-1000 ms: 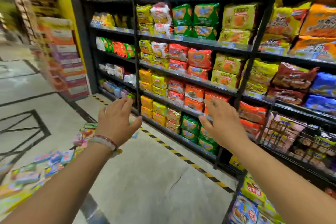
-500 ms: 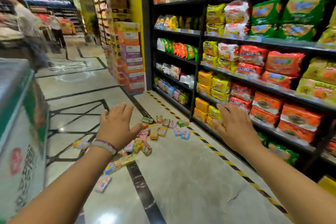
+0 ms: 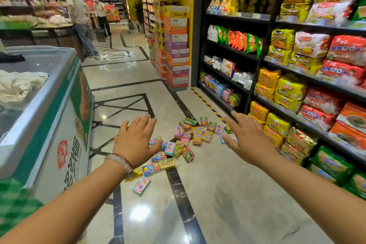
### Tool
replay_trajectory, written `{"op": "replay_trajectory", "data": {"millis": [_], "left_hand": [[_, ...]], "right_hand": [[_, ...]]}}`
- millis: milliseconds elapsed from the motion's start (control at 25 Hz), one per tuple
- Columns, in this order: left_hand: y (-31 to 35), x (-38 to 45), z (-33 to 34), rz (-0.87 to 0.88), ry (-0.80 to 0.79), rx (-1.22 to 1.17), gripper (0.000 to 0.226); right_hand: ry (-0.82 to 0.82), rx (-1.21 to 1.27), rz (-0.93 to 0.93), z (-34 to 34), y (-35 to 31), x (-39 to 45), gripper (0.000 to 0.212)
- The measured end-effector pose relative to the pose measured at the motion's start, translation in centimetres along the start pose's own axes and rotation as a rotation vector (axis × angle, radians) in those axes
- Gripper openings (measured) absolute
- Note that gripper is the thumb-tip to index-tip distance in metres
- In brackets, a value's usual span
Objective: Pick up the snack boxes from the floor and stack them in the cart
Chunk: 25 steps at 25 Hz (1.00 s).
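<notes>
Small colourful cardboard snack boxes (image 3: 179, 145) lie scattered on the glossy marble floor (image 3: 227, 194), near the black shelving's foot. Left hand (image 3: 136, 142) and right hand (image 3: 247, 140) hover above them, each grip wide, holding nothing.

You stood on a glossy tiled floor (image 3: 227, 194) with dark inlaid lines. Many small colourful snack boxes (image 3: 184, 140) lay scattered on it, some touching; one pink box (image 3: 141, 185) lay apart, nearer you.
</notes>
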<state>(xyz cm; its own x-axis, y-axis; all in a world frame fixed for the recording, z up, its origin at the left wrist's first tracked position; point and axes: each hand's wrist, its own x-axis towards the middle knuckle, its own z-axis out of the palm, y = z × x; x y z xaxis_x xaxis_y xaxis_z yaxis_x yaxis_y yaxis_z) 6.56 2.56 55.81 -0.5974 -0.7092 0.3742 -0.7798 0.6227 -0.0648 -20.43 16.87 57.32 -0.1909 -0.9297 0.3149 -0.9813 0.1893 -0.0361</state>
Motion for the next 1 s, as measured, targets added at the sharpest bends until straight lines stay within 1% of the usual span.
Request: {"op": "replay_trajectory", "data": {"millis": [120,240,440,600,760,880,1000], "left_hand": [[-0.6,3.1,1.8,-0.014,0.014,-0.003,0.064],[-0.7,6.7,4.3,-0.049,0.018,0.009,0.061],[-0.3,12.6,8.9,-0.121,-0.014,0.042,0.065],[-1.1,16.4,11.8,-0.134,-0.024,0.038,0.065],[-4.0,20.3,15.4,-0.132,-0.034,0.005,0.065],[-7.2,23.4,18.8,-0.116,-0.07,-0.017,0.064],[-10.4,27.2,22.1,-0.102,-0.085,-0.065,0.063]], "right_hand": [[-0.01,-0.011,-0.051,1.6,2.1,4.2,0.068],[-0.004,-0.033,-0.083,3.9,4.6,8.5,0.06],[-0.015,-0.041,-0.15,7.5,8.2,15.5,0.056],[-0.055,-0.027,-0.169,10.2,9.6,20.4,0.058],[-0.062,-0.018,-0.186,13.6,10.3,25.5,0.059],[-0.095,0.006,-0.163,16.8,10.2,29.3,0.06],[-0.061,0.049,-0.136,19.9,10.2,33.1,0.059]]}}
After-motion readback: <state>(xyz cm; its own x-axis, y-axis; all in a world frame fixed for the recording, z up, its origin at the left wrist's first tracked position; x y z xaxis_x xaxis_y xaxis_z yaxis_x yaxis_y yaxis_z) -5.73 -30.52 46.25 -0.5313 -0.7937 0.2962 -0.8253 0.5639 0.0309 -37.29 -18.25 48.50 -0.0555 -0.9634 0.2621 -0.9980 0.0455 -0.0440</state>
